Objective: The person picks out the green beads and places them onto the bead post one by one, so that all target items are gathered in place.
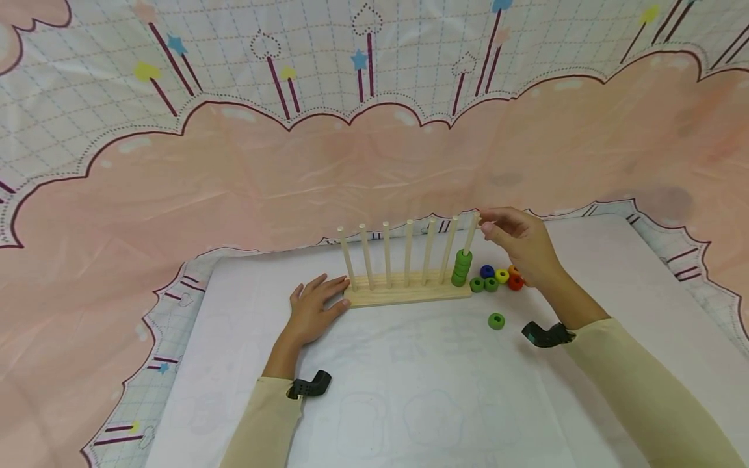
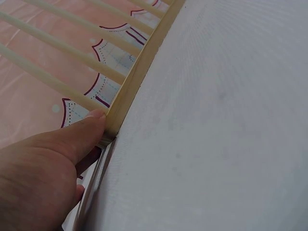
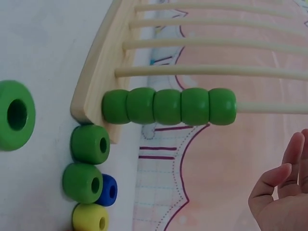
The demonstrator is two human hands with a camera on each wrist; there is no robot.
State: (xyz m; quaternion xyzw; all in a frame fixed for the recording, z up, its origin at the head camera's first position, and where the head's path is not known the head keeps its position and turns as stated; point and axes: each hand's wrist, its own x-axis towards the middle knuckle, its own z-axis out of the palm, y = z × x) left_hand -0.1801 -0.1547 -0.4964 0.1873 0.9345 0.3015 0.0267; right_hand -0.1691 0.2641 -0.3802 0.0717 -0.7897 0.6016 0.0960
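The rack (image 1: 409,298) is standing on the white tabletop (image 1: 374,364), five green beads (image 1: 461,263) sitting on its three-o'clock peg (image 1: 471,235). At nine o'clock, the left hand (image 1: 313,312) is touching the rack's end, fingers spreading apart. At two o'clock, the right hand (image 1: 523,244) is hovering near that peg's tip, thumb and forefinger parting. Loose beads (image 1: 501,276) are clustering at three o'clock; a lone green bead (image 1: 496,321) is lying at four.

No readable text, number or brand shows; faint marks (image 1: 406,349) on the white sheet (image 1: 591,260) are illegible
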